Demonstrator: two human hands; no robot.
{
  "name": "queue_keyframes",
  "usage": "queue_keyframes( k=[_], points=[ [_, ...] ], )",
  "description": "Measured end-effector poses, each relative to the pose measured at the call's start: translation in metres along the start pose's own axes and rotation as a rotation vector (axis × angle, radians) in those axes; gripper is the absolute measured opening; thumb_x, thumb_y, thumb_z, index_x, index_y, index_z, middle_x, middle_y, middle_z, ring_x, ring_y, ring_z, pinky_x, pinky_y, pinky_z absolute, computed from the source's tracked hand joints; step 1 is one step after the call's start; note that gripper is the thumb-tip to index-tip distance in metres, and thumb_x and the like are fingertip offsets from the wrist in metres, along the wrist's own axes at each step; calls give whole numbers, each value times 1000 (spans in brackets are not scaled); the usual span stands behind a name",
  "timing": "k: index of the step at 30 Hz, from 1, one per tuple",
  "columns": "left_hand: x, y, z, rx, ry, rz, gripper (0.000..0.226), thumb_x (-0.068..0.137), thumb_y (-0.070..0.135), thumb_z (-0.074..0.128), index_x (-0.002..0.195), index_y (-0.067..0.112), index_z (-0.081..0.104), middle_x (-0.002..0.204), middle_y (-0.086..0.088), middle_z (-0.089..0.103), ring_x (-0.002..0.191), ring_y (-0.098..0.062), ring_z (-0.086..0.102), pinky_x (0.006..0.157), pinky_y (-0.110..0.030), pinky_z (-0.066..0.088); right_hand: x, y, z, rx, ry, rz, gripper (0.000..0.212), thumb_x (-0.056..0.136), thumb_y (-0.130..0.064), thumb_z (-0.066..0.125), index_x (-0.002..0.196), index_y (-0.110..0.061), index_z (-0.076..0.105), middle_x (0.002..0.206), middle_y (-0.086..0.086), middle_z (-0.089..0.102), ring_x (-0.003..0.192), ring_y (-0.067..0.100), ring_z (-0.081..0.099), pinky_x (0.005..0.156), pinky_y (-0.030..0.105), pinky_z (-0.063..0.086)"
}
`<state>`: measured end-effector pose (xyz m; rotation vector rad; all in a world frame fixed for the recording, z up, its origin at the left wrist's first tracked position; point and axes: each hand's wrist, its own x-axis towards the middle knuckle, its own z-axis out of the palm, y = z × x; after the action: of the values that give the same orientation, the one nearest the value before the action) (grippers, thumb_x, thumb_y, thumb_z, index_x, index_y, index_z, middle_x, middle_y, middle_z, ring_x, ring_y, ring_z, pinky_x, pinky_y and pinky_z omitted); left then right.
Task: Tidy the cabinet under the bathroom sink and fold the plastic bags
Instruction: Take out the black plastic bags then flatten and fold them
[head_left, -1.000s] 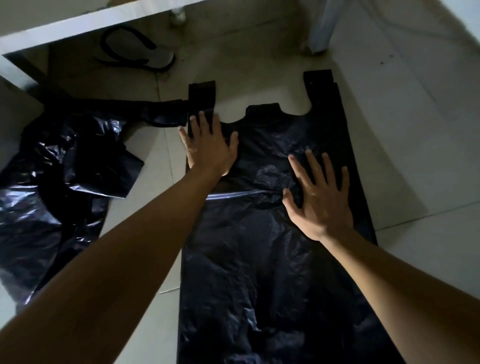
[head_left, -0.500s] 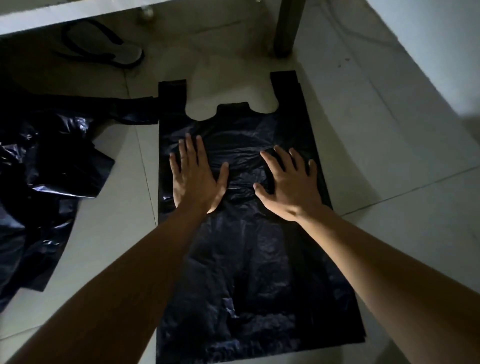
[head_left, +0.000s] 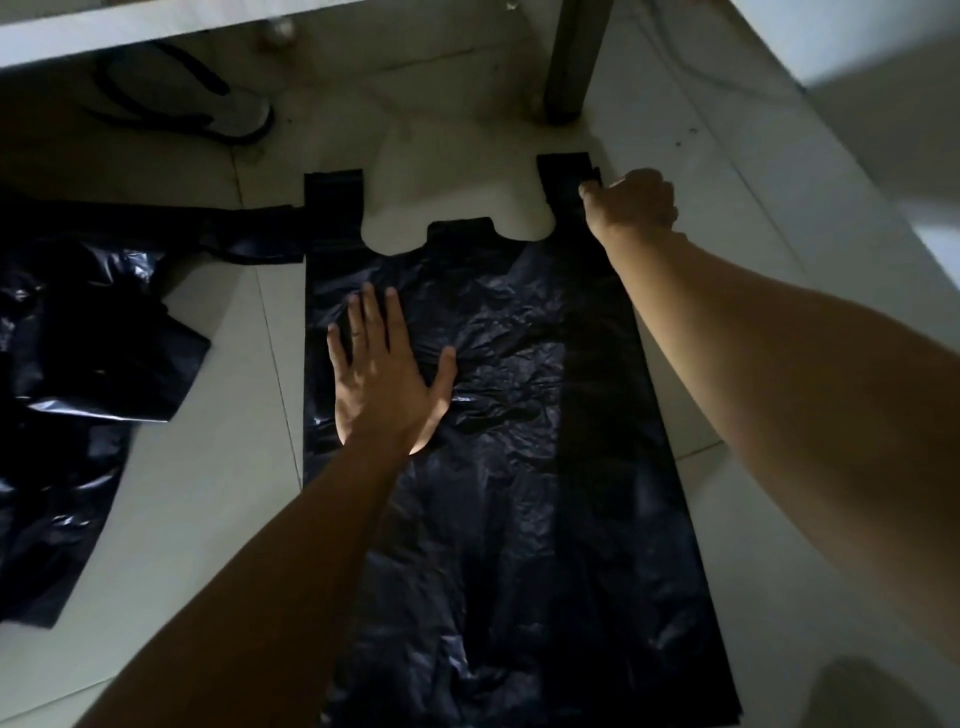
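left hand (head_left: 387, 374): fingers straight, spread, pressing flat on black plastic bag (head_left: 519, 467) beneath them | right hand (head_left: 631, 205): fingers curled, pinching bag's far handle (head_left: 563, 171) | crumpled black bags (head_left: 78, 338): floor, well left of left fingers

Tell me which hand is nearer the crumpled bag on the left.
Left. The left hand lies flat on the spread bag, just right of the crumpled bag across bare tile. The right hand is farther right, pinching the spread bag's far handle.

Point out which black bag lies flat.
The bag under the left hand, spread flat; the other bag lies crumpled at the left.
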<state>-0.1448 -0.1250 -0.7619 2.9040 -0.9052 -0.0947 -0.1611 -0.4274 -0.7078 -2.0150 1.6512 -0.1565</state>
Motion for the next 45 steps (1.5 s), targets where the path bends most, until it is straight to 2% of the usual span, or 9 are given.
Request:
queue_keyframes(
  k=[8, 12, 18, 23, 27, 30, 35, 41, 45],
  points=[
    [1, 0, 0, 23, 4, 3, 87, 94, 69, 13, 158, 11, -2, 165, -13, -5, 153, -27, -4, 122, -52, 6, 16, -17, -1, 240, -110, 37, 84, 81, -64, 63, 143, -12, 41, 135, 8, 52, 118, 28, 55, 101, 42, 46],
    [1, 0, 1, 24, 9, 1, 87, 94, 69, 13, 158, 11, -2, 165, -13, -4, 153, -27, -4, 122, -52, 7, 21, -33, -6, 418, -172, 15, 65, 90, -43, 65, 141, -12, 40, 112, 3, 45, 89, 17, 49, 76, 26, 41],
    [0, 0, 1, 36, 10, 0, 87, 94, 69, 12, 158, 11, -2, 165, -13, -5, 153, -27, -3, 123, -52, 6, 27, -39, -14, 511, -94, -53, 28, 85, -36, 67, 101, -14, 62, 99, 1, 64, 96, 17, 66, 75, 26, 51],
    [1, 0, 2, 23, 6, -2, 88, 94, 69, 14, 158, 12, -4, 165, -12, -7, 153, -26, -6, 123, -51, 3, 17, -23, -3, 237, 52, -114, 45, 84, -48, 59, 122, -26, 58, 127, 2, 57, 113, 24, 58, 99, 44, 47],
    [1, 2, 2, -16, 14, -10, 88, 94, 68, 20, 157, 12, -5, 165, -12, -7, 153, -26, -7, 123, -50, 4, -80, 22, 10, 75, 207, -605, 33, 88, -38, 53, 119, -28, 58, 114, 1, 59, 105, 26, 59, 93, 44, 45],
    [0, 2, -1, -59, 40, -20, 89, 94, 65, 25, 157, 10, -6, 165, -12, -8, 153, -27, -7, 124, -49, 6, -147, 79, 25, -100, 170, -823, 35, 92, -40, 49, 124, -28, 58, 116, -1, 60, 108, 24, 57, 102, 50, 39],
    [-1, 1, 0, -56, 33, -39, 88, 93, 63, 26, 158, 9, 1, 166, -12, -4, 152, -28, -7, 122, -53, 4, -156, 130, 37, -393, -54, -840, 62, 98, -54, 34, 155, -33, 26, 163, 2, 24, 151, 28, 20, 120, 58, 15],
    [-4, 7, -6, -13, 41, -140, 87, 90, 64, 26, 158, 11, 9, 166, -9, 5, 153, -28, 2, 119, -60, 5, -159, 131, 37, -434, -110, -834, 67, 100, -59, 23, 159, -32, 8, 168, 1, 5, 154, 28, 4, 122, 58, 5],
    [-6, 5, -13, -49, -87, -143, 85, 93, 63, 22, 158, 12, -1, 166, -7, -4, 153, -27, -4, 119, -60, 3, -162, 114, 26, -539, -235, -733, 68, 99, -57, 21, 158, -35, -4, 168, -2, -8, 154, 24, -8, 121, 58, -1]
  ],
)
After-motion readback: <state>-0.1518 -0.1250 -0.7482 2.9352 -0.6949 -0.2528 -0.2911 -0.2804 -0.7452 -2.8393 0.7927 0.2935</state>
